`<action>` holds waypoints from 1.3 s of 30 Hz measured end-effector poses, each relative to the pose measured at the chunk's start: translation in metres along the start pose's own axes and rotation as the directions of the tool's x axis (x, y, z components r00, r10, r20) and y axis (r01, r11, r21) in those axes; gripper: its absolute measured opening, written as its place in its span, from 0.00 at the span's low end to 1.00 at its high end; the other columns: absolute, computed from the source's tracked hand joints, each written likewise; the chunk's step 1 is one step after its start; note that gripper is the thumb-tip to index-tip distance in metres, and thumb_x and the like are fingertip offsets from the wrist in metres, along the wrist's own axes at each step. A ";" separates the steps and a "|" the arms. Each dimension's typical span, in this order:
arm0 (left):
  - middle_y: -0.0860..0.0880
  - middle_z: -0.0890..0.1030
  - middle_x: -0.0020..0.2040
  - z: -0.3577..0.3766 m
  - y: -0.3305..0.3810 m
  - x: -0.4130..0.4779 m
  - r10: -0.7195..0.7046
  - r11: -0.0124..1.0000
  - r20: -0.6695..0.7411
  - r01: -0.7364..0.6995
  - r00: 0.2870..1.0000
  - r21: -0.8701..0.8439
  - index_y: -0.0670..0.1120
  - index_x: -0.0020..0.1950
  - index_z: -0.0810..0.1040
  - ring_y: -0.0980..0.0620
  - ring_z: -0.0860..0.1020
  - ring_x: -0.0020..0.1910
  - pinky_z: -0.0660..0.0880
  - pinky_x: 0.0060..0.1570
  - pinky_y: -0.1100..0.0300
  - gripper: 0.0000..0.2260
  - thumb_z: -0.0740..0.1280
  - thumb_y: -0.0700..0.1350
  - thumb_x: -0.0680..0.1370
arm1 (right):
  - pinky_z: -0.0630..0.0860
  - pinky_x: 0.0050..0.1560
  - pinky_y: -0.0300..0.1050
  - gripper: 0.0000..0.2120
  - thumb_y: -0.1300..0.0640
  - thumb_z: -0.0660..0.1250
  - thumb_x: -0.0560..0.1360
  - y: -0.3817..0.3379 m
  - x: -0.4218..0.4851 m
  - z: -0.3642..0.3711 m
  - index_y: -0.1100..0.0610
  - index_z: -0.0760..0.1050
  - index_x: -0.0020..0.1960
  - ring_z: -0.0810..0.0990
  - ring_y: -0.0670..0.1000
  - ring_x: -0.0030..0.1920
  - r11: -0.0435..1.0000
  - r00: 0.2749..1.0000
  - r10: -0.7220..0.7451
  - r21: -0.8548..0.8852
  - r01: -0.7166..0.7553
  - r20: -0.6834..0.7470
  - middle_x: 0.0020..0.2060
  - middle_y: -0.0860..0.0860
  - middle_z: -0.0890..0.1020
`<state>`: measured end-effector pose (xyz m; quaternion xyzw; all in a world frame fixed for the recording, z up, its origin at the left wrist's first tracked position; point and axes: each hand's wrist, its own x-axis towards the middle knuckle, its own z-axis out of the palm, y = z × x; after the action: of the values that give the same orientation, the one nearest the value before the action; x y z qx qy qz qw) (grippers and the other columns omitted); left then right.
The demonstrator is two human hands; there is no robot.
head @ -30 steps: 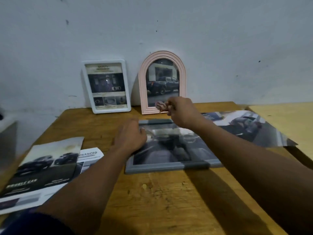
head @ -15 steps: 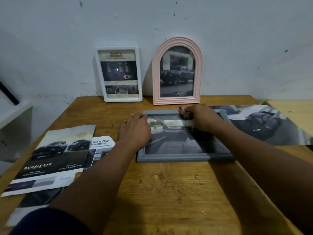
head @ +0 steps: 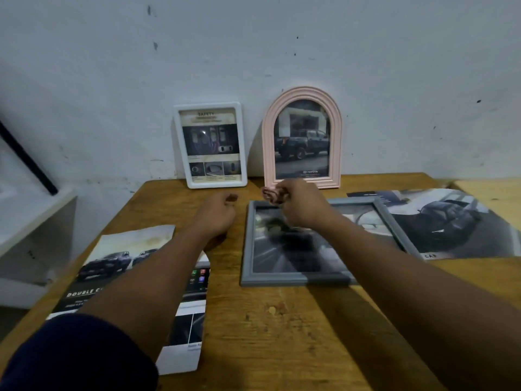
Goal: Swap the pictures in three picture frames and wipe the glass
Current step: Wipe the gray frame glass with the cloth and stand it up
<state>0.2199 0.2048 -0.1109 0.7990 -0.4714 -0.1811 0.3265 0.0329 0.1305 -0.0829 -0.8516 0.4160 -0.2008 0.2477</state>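
Observation:
A grey rectangular frame [head: 293,277] lies flat on the wooden table [head: 282,320], glass up, with a car picture in it. My right hand [head: 301,206] hovers over its far left corner, shut on a small pinkish cloth [head: 269,194]. My left hand [head: 217,214] is off the frame, to its left above the bare wood, fingers loosely curled with nothing in it. A white rectangular frame [head: 210,145] and a pink arched frame [head: 303,136] stand leaning against the wall behind.
Car brochures [head: 118,266] lie at the left under my left forearm. A large car poster [head: 451,221] lies at the right, partly under the grey frame. A white shelf [head: 33,221] stands left of the table. A second wooden surface [head: 493,193] adjoins at the far right.
My left hand has come off the grey frame and moved left over the table. My right hand with the cloth has lifted from the glass toward the frame's far left corner.

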 end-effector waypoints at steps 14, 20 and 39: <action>0.45 0.75 0.73 -0.003 0.013 0.001 0.059 0.972 0.269 -0.117 0.961 0.203 0.46 0.74 0.75 0.47 0.73 0.68 0.68 0.61 0.56 0.19 0.57 0.42 0.84 | 0.56 0.76 0.51 0.23 0.50 0.56 0.83 -0.013 -0.039 0.071 0.50 0.65 0.77 0.62 0.52 0.76 0.960 0.962 -0.222 -0.140 0.244 0.157 0.77 0.51 0.66; 0.42 0.75 0.72 0.011 0.017 -0.006 0.056 0.822 0.217 -0.168 0.975 0.544 0.50 0.74 0.73 0.42 0.73 0.68 0.69 0.69 0.43 0.22 0.53 0.58 0.85 | 0.69 0.67 0.50 0.22 0.57 0.61 0.80 -0.019 -0.098 0.048 0.49 0.70 0.73 0.70 0.52 0.69 0.924 0.924 -0.309 -0.158 0.347 0.223 0.72 0.50 0.72; 0.43 0.57 0.83 0.041 0.004 -0.014 -0.053 0.738 0.120 -0.042 0.991 0.673 0.52 0.84 0.51 0.38 0.53 0.81 0.48 0.76 0.34 0.30 0.44 0.63 0.84 | 0.68 0.70 0.48 0.24 0.64 0.60 0.80 0.127 -0.188 -0.067 0.47 0.71 0.73 0.71 0.52 0.72 0.933 0.994 -0.093 -0.343 0.105 0.051 0.73 0.49 0.72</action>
<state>0.1856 0.2015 -0.1378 0.8507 -0.5229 -0.0514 -0.0170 -0.1893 0.1979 -0.1303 -0.9049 0.3973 -0.1224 0.0910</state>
